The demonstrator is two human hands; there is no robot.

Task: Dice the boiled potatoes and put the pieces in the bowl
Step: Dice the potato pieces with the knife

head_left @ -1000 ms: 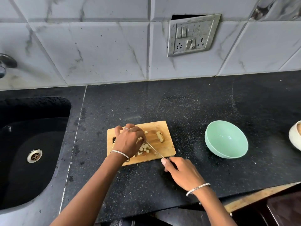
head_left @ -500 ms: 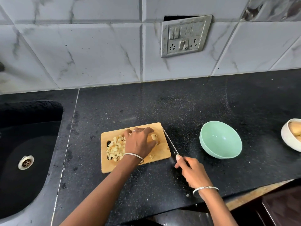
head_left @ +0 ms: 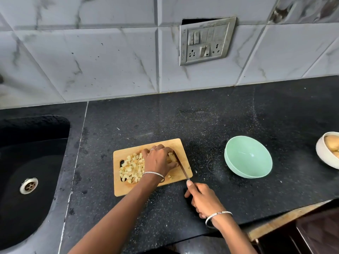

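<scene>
Pins potato piece [head_left: 171, 158] to cutting board [head_left: 128, 189] under curled fingers of left hand [head_left: 158, 161], grips knife [head_left: 181, 167] in closed fingers of right hand [head_left: 203, 200].

Mint-green bowl [head_left: 248, 156] — black speckled counter [head_left: 201, 121]

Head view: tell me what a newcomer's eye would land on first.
The pale heap of diced potato on the left half of the wooden cutting board stands out first. Beside it the left hand holds an uncut potato piece while the right hand grips the knife, its blade across the board's right side. To the right, apart from the board, sits the empty mint-green bowl.
</scene>
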